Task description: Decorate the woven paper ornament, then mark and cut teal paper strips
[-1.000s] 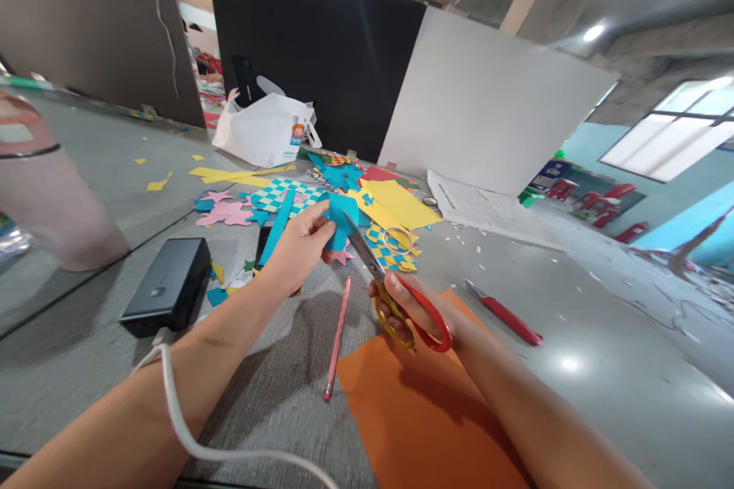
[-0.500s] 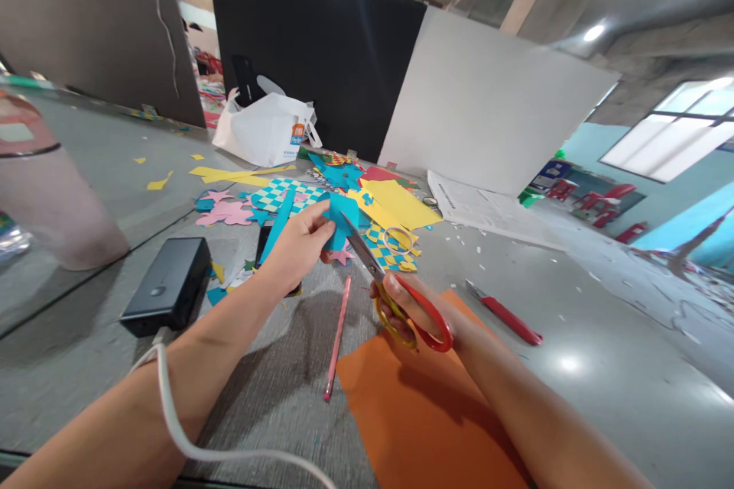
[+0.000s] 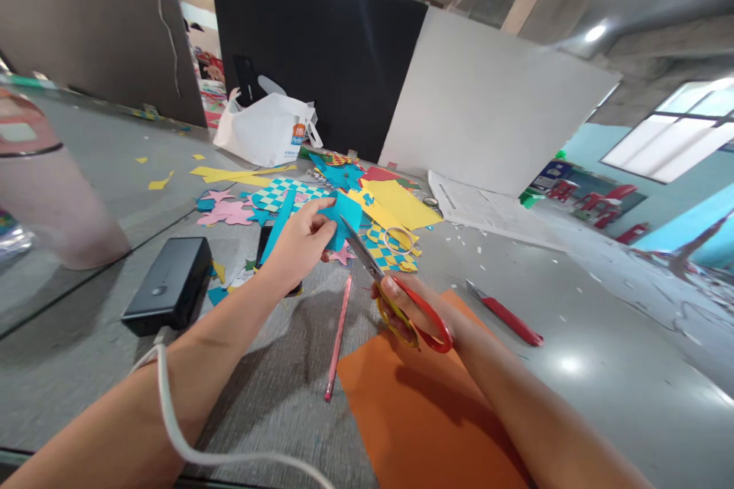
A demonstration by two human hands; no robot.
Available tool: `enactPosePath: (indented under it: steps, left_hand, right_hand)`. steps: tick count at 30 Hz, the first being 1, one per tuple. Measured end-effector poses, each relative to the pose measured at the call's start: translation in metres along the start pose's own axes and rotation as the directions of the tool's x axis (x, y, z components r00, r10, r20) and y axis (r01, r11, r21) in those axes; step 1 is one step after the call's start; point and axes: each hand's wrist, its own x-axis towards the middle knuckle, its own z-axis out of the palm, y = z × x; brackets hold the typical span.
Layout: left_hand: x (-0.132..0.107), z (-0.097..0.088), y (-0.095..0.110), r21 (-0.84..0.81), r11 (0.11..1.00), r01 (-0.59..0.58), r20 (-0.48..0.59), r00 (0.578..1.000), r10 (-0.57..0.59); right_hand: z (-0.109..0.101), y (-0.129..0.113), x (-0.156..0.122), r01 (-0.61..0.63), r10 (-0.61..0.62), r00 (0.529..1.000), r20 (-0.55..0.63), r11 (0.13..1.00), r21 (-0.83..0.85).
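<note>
My left hand (image 3: 298, 244) pinches a piece of blue paper (image 3: 344, 218) and holds it up above the grey table (image 3: 573, 321). My right hand (image 3: 401, 306) has its fingers through the red and yellow handles of a pair of scissors (image 3: 395, 294). The metal blades point up and to the left, with their tips at the lower edge of the blue paper. An orange sheet (image 3: 424, 412) lies flat under my right wrist. A pink pencil (image 3: 337, 336) lies between my two arms.
Cut paper in yellow, blue and pink (image 3: 321, 202) is heaped behind my hands. A black power bank (image 3: 169, 286) with a white cable (image 3: 172, 412) sits at the left. A red utility knife (image 3: 505, 315) lies at the right. A white bag (image 3: 264, 130) and boards stand behind.
The blue paper has turned a little in my left hand and the scissor blades have closed slightly into its edge. Both arms stay in place.
</note>
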Motion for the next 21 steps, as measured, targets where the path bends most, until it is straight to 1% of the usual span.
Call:
enactPosePath:
  steps: [7, 14, 21]
  left_hand:
    - [0.0025, 0.0002, -0.0013, 0.0, 1.0, -0.006, -0.029, 1.0, 0.006]
    - [0.0003, -0.0005, 0.0006, 0.008, 0.999, -0.043, -0.067, 0.997, 0.043]
    - [-0.0026, -0.0005, 0.003, 0.007, 0.999, -0.045, -0.016, 0.999, 0.045]
  right_hand:
    - [0.0019, -0.005, -0.0013, 0.004, -0.005, 1.0, -0.009, 0.998, -0.061]
    - [0.0018, -0.0055, -0.002, -0.008, 0.007, 1.0, -0.017, 0.995, -0.103]
    - [0.0048, -0.0065, -0.0024, 0.005, -0.011, 0.998, -0.066, 0.996, -0.094]
